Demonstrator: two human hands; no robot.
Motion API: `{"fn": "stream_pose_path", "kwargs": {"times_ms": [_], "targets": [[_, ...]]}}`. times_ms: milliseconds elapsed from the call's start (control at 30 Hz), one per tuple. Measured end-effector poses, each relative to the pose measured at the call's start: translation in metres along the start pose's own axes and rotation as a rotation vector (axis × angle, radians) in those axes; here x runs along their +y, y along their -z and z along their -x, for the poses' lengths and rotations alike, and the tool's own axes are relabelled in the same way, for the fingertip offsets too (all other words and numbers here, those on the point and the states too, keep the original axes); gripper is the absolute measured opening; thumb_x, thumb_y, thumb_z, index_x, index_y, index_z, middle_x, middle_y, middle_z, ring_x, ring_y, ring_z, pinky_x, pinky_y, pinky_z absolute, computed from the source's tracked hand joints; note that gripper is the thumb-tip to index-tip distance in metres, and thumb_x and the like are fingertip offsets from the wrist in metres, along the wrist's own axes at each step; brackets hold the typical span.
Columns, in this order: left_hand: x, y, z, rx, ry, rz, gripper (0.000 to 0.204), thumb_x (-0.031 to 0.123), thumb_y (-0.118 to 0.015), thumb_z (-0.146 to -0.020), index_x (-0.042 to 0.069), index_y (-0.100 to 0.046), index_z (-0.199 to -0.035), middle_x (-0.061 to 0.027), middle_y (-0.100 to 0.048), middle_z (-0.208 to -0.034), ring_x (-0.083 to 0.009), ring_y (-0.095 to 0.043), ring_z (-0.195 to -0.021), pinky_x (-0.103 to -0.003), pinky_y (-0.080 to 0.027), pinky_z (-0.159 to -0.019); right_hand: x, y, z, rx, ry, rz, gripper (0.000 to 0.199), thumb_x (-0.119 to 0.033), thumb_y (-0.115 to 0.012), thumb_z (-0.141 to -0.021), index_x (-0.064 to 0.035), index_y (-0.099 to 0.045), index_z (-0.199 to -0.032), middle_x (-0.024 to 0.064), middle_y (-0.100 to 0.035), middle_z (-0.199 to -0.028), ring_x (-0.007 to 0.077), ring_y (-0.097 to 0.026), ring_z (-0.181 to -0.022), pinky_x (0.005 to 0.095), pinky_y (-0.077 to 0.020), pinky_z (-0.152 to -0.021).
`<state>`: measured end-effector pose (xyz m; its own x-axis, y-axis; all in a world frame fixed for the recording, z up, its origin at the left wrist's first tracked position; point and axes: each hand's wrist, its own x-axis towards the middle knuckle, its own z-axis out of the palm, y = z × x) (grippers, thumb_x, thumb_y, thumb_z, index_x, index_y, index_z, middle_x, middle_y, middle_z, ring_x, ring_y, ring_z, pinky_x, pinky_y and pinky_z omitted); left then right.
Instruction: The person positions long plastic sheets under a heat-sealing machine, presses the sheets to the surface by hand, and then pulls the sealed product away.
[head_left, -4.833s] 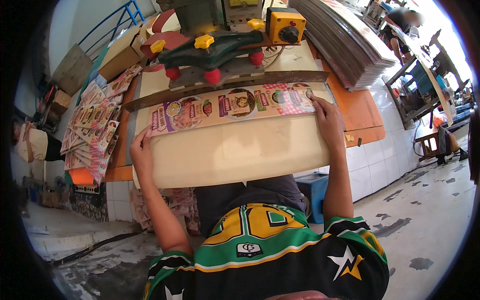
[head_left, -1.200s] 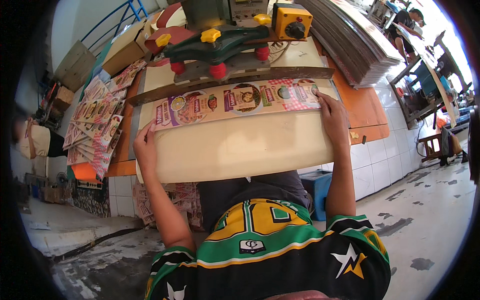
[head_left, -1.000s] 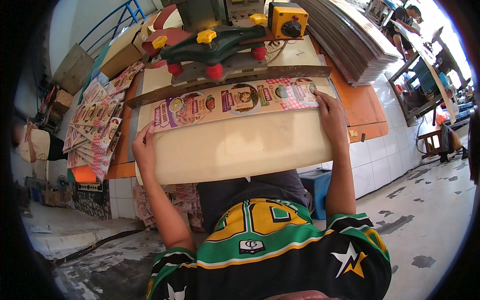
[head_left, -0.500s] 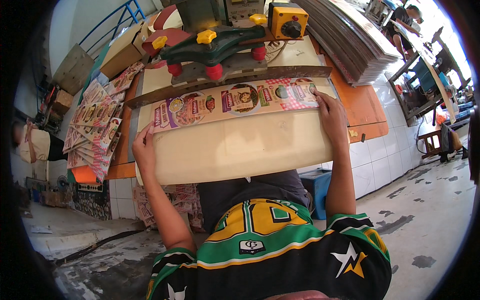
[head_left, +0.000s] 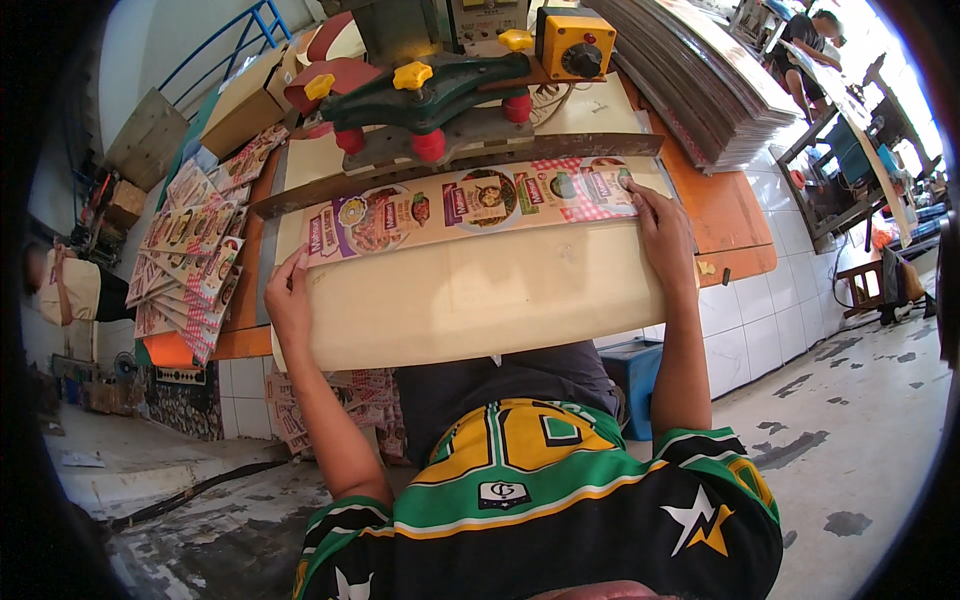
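Strip (head_left: 470,203) crosswise (right end farther)

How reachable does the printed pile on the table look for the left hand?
Probably yes: the pile lies just left of the left hand, and nothing appears to stand between them. The hand would have to leave the printed strip's left end.

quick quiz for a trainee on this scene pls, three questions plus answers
1. Which hand is nearer the purple panel of the printed strip?
2. True or false: the pile of printed pieces lies to the left of that strip.
3. What colour are the knobs on the machine? a) blue b) yellow c) white

Key: 1. the left hand; 2. true; 3. b
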<state>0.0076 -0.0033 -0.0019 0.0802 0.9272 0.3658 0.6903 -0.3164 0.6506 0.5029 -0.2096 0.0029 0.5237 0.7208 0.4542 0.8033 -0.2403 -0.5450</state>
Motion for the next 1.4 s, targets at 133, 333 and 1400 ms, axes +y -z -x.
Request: {"fn": "stream_pose_path", "kwargs": {"times_ms": [133, 333, 1400], "targets": [[-0.002, 0.0, 0.0, -0.004, -0.001, 0.024, 0.032, 0.029, -0.061, -0.105, 0.009, -0.075, -0.127, -0.0187, -0.072, -0.111, -0.0292, -0.069, -0.103, -0.036, -0.051, -0.093, -0.003, 0.001, 0.0, -0.001, 0.0, 0.005, 0.029, -0.025, -0.06, -0.103, -0.0162, -0.075, -0.125, 0.014, -0.075, -0.102, 0.0322, -0.065, -0.095, 0.0432, -0.0483, -0.09], [-0.002, -0.001, 0.001, 0.004, 0.001, 0.018, 0.032, 0.029, -0.061, -0.105, 0.01, -0.075, -0.127, -0.0184, -0.072, -0.11, -0.0291, -0.069, -0.102, -0.036, -0.051, -0.092, 0.0, 0.001, 0.0, -0.01, -0.008, -0.005, 0.028, -0.025, -0.06, -0.103, -0.0162, -0.075, -0.125, 0.014, -0.075, -0.102, 0.032, -0.066, -0.096, 0.0433, -0.0485, -0.09], [0.01, 0.004, 0.001, -0.06, 0.081, 0.037, 0.036, 0.026, -0.059, -0.105, 0.003, -0.072, -0.13, -0.0198, -0.072, -0.125, -0.0276, -0.067, -0.116, -0.035, -0.047, -0.103, -0.001, 0.001, 0.0, -0.006, -0.012, -0.007, 0.029, -0.026, -0.06, -0.103, -0.0171, -0.075, -0.126, 0.0145, -0.075, -0.1, 0.032, -0.065, -0.095, 0.0432, -0.048, -0.09]]}}
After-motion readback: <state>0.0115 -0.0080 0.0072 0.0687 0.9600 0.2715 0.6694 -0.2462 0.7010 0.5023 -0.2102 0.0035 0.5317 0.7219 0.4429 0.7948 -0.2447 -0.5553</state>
